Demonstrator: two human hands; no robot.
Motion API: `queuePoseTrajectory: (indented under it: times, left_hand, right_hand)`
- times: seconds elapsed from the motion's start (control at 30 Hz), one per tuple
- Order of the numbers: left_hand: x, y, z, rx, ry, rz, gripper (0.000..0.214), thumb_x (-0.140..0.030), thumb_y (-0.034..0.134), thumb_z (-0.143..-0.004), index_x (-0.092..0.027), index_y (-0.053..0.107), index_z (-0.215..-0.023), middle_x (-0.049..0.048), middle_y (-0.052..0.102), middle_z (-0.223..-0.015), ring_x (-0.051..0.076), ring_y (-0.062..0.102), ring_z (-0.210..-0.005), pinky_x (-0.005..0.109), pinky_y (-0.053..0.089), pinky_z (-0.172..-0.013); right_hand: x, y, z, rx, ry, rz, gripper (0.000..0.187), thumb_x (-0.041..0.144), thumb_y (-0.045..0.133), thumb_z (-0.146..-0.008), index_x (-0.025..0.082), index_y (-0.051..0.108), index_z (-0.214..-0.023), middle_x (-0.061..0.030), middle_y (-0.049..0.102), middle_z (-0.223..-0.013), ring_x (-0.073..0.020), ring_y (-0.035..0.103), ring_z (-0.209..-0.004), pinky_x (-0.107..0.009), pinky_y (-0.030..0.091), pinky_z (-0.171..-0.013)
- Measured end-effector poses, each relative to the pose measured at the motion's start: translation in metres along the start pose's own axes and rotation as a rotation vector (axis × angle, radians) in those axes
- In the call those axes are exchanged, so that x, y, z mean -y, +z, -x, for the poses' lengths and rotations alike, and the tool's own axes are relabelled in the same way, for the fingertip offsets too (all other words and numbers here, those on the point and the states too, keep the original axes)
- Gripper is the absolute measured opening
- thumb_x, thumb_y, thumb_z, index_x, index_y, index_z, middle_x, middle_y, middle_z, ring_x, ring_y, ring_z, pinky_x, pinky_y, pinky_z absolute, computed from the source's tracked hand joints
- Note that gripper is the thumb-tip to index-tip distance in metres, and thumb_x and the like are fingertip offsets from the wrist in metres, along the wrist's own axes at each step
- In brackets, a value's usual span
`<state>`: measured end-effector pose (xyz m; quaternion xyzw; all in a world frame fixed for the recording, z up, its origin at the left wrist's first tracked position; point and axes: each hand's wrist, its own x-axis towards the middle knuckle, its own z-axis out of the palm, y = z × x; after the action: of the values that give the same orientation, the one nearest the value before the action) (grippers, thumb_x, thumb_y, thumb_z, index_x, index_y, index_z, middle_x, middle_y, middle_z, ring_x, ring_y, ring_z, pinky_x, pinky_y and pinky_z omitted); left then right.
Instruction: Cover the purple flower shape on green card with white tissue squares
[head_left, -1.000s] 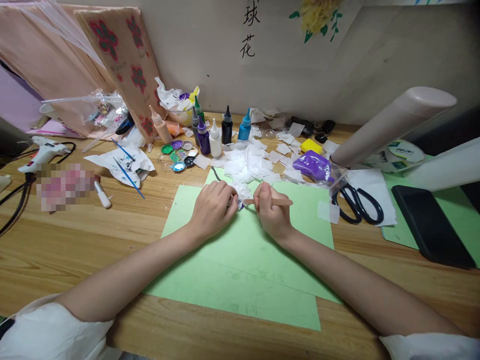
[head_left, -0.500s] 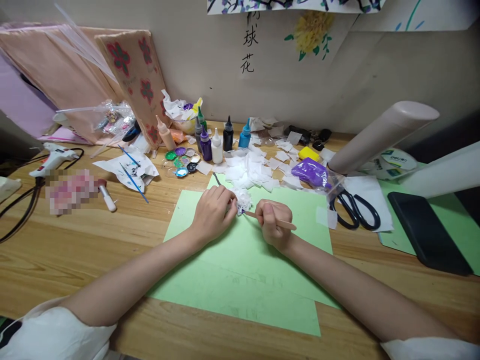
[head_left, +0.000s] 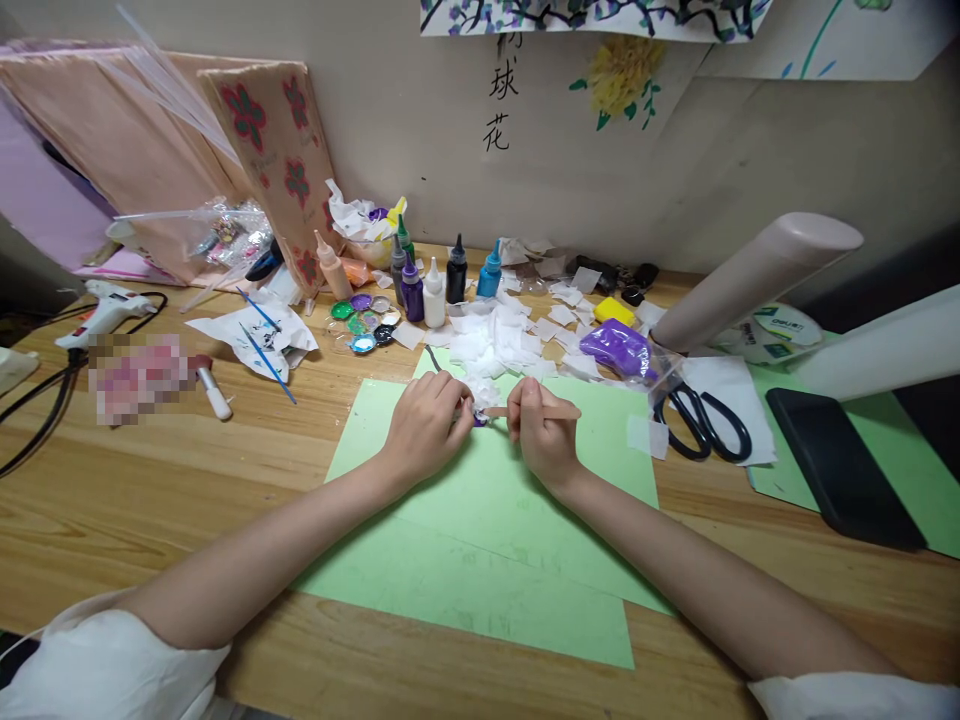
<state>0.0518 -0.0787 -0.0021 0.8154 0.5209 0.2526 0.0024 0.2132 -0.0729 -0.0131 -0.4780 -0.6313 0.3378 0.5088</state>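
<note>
My left hand (head_left: 427, 420) rests on the green paper sheet (head_left: 487, 520), its fingers closed around a small white tissue tuft with a purple spot (head_left: 480, 415). My right hand (head_left: 544, 430) is curled round a thin wooden stick (head_left: 559, 411), held roughly level, its tip touching the tuft between my hands. Just beyond the hands lies a heap of white tissue squares (head_left: 499, 340).
Paint bottles (head_left: 435, 280) and small paint pots (head_left: 360, 320) stand at the back. Black scissors (head_left: 701, 425), a purple bag (head_left: 619, 345), a black phone (head_left: 844, 465) and a pink lamp arm (head_left: 750, 275) lie right. A glue gun (head_left: 105, 305) and brushes (head_left: 262, 345) lie left.
The stick in my right hand has tipped back to level, its tip pressed at the tuft. The view has shifted slightly; both hands stay on the same spot.
</note>
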Motion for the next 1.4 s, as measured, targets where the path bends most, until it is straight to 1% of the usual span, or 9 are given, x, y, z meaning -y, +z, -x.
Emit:
queuePoseTrajectory:
  times: [0.17, 0.3, 0.4, 0.5, 0.63, 0.83, 1.03, 1.23, 1.4]
  left_hand:
    - [-0.001, 0.001, 0.001, -0.004, 0.015, 0.002, 0.014, -0.02, 0.044, -0.091, -0.018, 0.055, -0.083, 0.004, 0.06, -0.08, 0.018, 0.051, -0.074, 0.031, 0.037, -0.067]
    - [0.0, 0.0, 0.001, -0.011, -0.032, 0.037, 0.013, -0.02, 0.044, -0.091, -0.018, 0.054, -0.082, 0.0034, 0.059, -0.079, 0.018, 0.052, -0.076, 0.031, 0.038, -0.068]
    - [0.016, -0.004, -0.006, -0.085, -0.192, 0.033, 0.012, -0.017, 0.044, -0.089, -0.018, 0.053, -0.081, 0.0035, 0.059, -0.08, 0.019, 0.054, -0.078, 0.03, 0.039, -0.069]
    - [0.044, -0.01, -0.017, -0.15, -0.321, -0.146, 0.013, -0.022, 0.046, -0.09, -0.018, 0.056, -0.083, 0.007, 0.06, -0.084, 0.023, 0.054, -0.082, 0.034, 0.039, -0.07]
    - [0.073, -0.014, -0.03, -0.04, -0.195, -0.373, 0.016, -0.029, 0.052, -0.087, -0.017, 0.06, -0.081, 0.0113, 0.06, -0.088, 0.028, 0.052, -0.088, 0.037, 0.039, -0.071]
    - [0.079, -0.008, -0.037, -0.026, -0.104, -0.397, 0.016, -0.018, 0.049, -0.087, -0.017, 0.059, -0.075, 0.0112, 0.061, -0.083, 0.026, 0.053, -0.082, 0.037, 0.039, -0.069]
    - [0.084, -0.007, -0.029, 0.018, -0.071, -0.36, 0.018, -0.02, 0.046, -0.089, -0.016, 0.059, -0.077, 0.0115, 0.061, -0.084, 0.027, 0.053, -0.082, 0.037, 0.039, -0.068]
    - [0.075, -0.008, -0.013, 0.046, -0.088, -0.339, 0.017, -0.02, 0.045, -0.091, -0.016, 0.058, -0.08, 0.0105, 0.06, -0.085, 0.026, 0.053, -0.082, 0.036, 0.039, -0.069]
    - [0.053, -0.031, 0.001, -0.03, -0.219, -0.064, 0.016, -0.028, 0.047, -0.092, -0.018, 0.055, -0.084, 0.0069, 0.059, -0.088, 0.023, 0.051, -0.087, 0.035, 0.04, -0.074]
  right_hand:
    - [0.001, 0.003, -0.006, -0.018, 0.125, -0.097, 0.048, 0.048, 0.032, -0.097, 0.021, 0.044, -0.059, 0.0063, 0.041, -0.041, -0.0091, 0.044, -0.037, -0.023, 0.037, -0.044]
    - [-0.001, 0.001, -0.003, -0.041, 0.058, -0.097, 0.051, 0.048, 0.031, -0.097, 0.021, 0.043, -0.056, 0.006, 0.039, -0.04, -0.0088, 0.04, -0.037, -0.023, 0.035, -0.044]
    - [-0.003, -0.001, 0.001, -0.132, -0.012, -0.109, 0.054, 0.049, 0.032, -0.096, 0.021, 0.041, -0.051, 0.0049, 0.038, -0.041, -0.0087, 0.035, -0.036, -0.025, 0.03, -0.04]
    - [-0.006, 0.0, 0.002, -0.193, 0.013, -0.163, 0.054, 0.05, 0.033, -0.095, 0.021, 0.04, -0.051, 0.0048, 0.036, -0.042, -0.009, 0.032, -0.035, -0.025, 0.026, -0.037]
    - [-0.006, 0.003, -0.006, -0.208, 0.059, -0.252, 0.051, 0.05, 0.034, -0.095, 0.022, 0.039, -0.052, 0.0065, 0.033, -0.04, -0.0086, 0.029, -0.032, -0.024, 0.023, -0.032]
    - [0.004, -0.012, -0.02, -0.197, 0.062, -0.327, 0.051, 0.051, 0.036, -0.093, 0.022, 0.039, -0.051, 0.0057, 0.034, -0.04, -0.0087, 0.031, -0.031, -0.024, 0.026, -0.033]
    - [-0.001, -0.04, -0.012, -0.056, 0.181, -0.43, 0.052, 0.055, 0.038, -0.09, 0.021, 0.041, -0.05, 0.0062, 0.032, -0.04, -0.0082, 0.028, -0.033, -0.025, 0.024, -0.038]
    - [-0.016, -0.042, -0.005, 0.052, 0.334, -0.496, 0.051, 0.058, 0.047, -0.084, 0.019, 0.043, -0.051, 0.0065, 0.037, -0.045, -0.0053, 0.028, -0.032, -0.023, 0.022, -0.038]
    - [-0.015, -0.045, -0.004, 0.211, 0.383, -0.524, 0.051, 0.058, 0.045, -0.086, 0.019, 0.047, -0.053, 0.0065, 0.037, -0.041, -0.0061, 0.03, -0.033, -0.022, 0.024, -0.038]
